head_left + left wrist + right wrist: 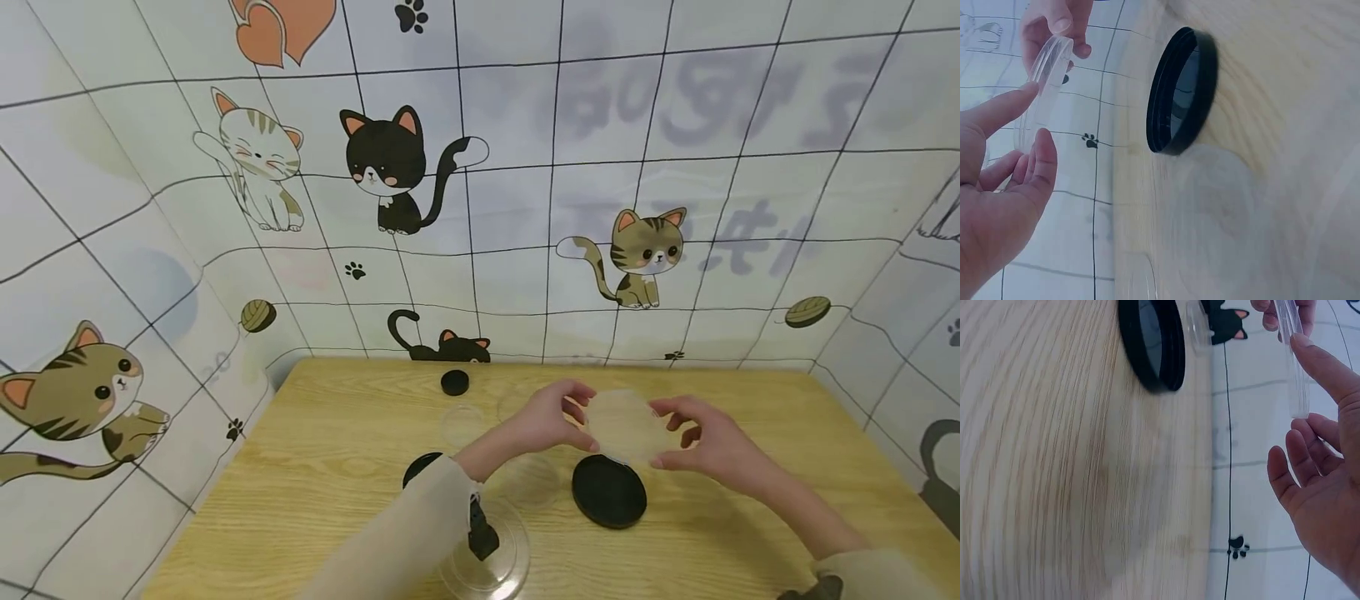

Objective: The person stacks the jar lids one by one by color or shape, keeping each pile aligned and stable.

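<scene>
Above the wooden table, a clear round plastic lid [622, 427] is held between both hands by opposite sides of its rim. My left hand [551, 417] pinches the left side; in the left wrist view its thumb and fingers [1044, 153] lie on the lid's edge. My right hand [712, 442] pinches the right side, and the right wrist view shows the lid [1294, 369] edge-on at its fingertips. Just below the held lid, a larger black round lid [609, 492] lies on the table, hollow side up, apart from the hands.
Several other clear discs lie left of the black lid, including one [536, 481] beside it and a larger one [502, 562] near the front. A small black lid [454, 382] sits at the table's back edge. Another black lid [420, 467] is partly hidden by the left sleeve.
</scene>
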`<action>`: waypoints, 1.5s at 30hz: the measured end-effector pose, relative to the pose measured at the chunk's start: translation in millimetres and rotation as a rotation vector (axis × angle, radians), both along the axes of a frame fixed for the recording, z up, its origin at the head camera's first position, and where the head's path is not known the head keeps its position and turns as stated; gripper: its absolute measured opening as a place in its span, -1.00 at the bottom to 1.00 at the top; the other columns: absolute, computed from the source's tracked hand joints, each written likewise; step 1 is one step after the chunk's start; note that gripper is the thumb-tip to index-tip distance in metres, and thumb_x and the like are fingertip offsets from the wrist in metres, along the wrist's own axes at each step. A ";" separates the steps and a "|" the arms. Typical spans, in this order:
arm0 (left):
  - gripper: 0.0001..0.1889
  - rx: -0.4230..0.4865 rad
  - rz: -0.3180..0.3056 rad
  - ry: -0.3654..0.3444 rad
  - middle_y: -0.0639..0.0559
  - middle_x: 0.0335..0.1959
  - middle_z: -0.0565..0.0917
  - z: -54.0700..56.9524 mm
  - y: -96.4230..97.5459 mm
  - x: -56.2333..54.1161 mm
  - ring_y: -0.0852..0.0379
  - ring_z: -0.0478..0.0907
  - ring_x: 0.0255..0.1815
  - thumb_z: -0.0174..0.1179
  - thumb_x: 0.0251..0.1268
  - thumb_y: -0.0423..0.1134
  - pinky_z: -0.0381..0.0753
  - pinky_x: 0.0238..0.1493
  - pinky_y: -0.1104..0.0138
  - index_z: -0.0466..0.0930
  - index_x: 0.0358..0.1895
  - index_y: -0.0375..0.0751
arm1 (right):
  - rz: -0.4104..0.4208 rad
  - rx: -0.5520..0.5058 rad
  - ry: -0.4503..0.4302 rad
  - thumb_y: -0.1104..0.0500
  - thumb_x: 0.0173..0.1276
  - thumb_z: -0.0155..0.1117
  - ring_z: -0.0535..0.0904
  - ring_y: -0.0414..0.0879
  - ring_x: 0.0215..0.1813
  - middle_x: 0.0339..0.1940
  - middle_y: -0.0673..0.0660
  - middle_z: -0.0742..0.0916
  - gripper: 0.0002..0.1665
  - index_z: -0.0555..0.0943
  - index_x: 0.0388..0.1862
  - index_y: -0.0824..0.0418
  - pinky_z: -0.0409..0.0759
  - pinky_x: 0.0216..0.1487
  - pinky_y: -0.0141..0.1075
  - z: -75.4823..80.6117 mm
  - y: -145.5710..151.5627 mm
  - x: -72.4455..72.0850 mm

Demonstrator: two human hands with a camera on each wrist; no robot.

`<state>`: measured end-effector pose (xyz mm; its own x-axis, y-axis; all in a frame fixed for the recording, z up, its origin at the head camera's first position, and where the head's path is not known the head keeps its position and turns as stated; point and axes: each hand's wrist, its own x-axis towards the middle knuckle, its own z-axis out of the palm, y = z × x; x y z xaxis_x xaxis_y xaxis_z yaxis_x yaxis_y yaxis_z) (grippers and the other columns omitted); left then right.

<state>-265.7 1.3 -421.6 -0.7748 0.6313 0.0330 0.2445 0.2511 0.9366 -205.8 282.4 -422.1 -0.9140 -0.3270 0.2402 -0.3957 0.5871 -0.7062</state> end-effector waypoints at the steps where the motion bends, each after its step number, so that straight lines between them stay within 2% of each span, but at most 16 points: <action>1: -0.30 0.007 0.010 -0.007 0.01 0.14 0.53 -0.5 -6.4 3.0 0.25 0.56 -0.08 0.54 0.09 -0.41 0.64 -0.20 0.38 0.49 0.35 -0.22 | 0.011 -0.010 -0.009 0.21 0.09 0.68 0.47 -0.15 -0.09 0.02 0.15 0.61 -0.20 0.55 0.31 0.37 0.59 -0.18 -0.30 1.0 -5.6 1.0; 7: -0.32 0.059 0.061 -0.077 -0.07 0.14 0.49 -6.4 -46.4 22.2 0.15 0.54 -0.08 0.52 0.09 -0.46 0.65 -0.15 0.34 0.47 0.33 -0.24 | 0.091 -0.065 -0.066 0.15 0.08 0.69 0.49 0.00 -0.11 -0.05 0.16 0.59 -0.18 0.55 0.29 0.36 0.60 -0.18 -0.26 -1.4 -39.5 3.8; 14: -0.30 0.071 0.115 -0.073 -0.05 0.11 0.48 -6.9 -80.7 45.5 -0.06 0.55 -0.04 0.53 0.05 -0.50 0.64 -0.10 0.35 0.47 0.31 -0.27 | 0.167 -0.105 -0.055 0.15 0.05 0.71 0.50 -0.14 -0.13 -0.03 0.20 0.60 -0.18 0.56 0.27 0.33 0.62 -0.18 -0.30 -13.6 -70.7 9.1; 18: -0.30 0.080 0.149 -0.083 -0.05 0.08 0.47 -7.2 -96.4 59.3 -0.12 0.54 -0.04 0.54 0.03 -0.51 0.63 -0.10 0.36 0.47 0.29 -0.26 | 0.212 -0.131 -0.039 0.18 0.05 0.70 0.51 -0.14 -0.16 -0.04 0.17 0.59 -0.21 0.56 0.26 0.31 0.61 -0.19 -0.30 -16.3 -85.4 13.7; 22: -0.30 0.080 0.183 -0.085 -0.06 0.06 0.47 -10.3 -110.1 72.9 -0.09 0.53 -0.09 0.55 0.00 -0.51 0.61 -0.15 0.38 0.47 0.28 -0.28 | 0.236 -0.154 -0.062 0.24 0.01 0.71 0.53 -0.02 -0.18 -0.04 0.10 0.58 -0.20 0.58 0.26 0.28 0.61 -0.21 -0.28 -18.6 -99.8 18.0; 25: -0.29 0.079 0.201 -0.078 -0.10 0.05 0.47 -13.7 -119.3 83.7 -0.03 0.54 -0.16 0.56 -0.02 -0.51 0.59 -0.19 0.39 0.48 0.28 -0.29 | 0.250 -0.155 -0.096 0.25 -0.01 0.72 0.54 0.02 -0.21 -0.02 0.15 0.59 -0.19 0.58 0.26 0.29 0.62 -0.22 -0.27 -20.4 -108.8 22.2; 28: -0.27 0.074 0.213 -0.063 -0.16 0.04 0.48 -17.7 -127.9 94.2 0.06 0.53 -0.25 0.57 -0.04 -0.50 0.58 -0.22 0.41 0.47 0.28 -0.32 | 0.266 -0.152 -0.114 0.22 -0.02 0.73 0.56 -0.04 -0.26 -0.03 0.19 0.58 -0.18 0.58 0.26 0.27 0.61 -0.25 -0.26 -22.7 -116.5 27.8; 35: -0.23 0.070 0.221 -0.062 -0.21 0.02 0.47 -26.4 -147.0 113.3 0.14 0.50 -0.25 0.58 -0.07 -0.51 0.58 -0.24 0.42 0.42 0.30 -0.46 | 0.371 -0.198 -0.007 0.24 -0.05 0.75 0.53 -0.13 -0.25 -0.06 0.21 0.61 -0.18 0.58 0.21 0.36 0.62 -0.31 -0.29 -34.5 -136.1 37.6; 39: -0.22 0.058 0.236 -0.037 -0.16 0.02 0.46 -31.4 -155.5 121.7 0.17 0.51 -0.26 0.58 -0.12 -0.53 0.58 -0.27 0.41 0.43 0.28 -0.45 | 0.397 -0.201 0.001 0.26 -0.05 0.74 0.52 -0.27 -0.30 -0.09 0.21 0.59 -0.18 0.56 0.19 0.44 0.62 -0.33 -0.32 -41.7 -147.8 41.6; 45: -0.25 0.022 0.276 0.003 -0.12 -0.03 0.47 -41.3 -166.9 132.1 0.19 0.52 -0.28 0.61 -0.19 -0.52 0.59 -0.30 0.39 0.49 0.21 -0.41 | 0.392 -0.205 -0.078 0.25 -0.04 0.73 0.51 -0.28 -0.29 -0.06 0.15 0.59 -0.15 0.56 0.24 0.44 0.61 -0.30 -0.36 -47.5 -164.7 47.7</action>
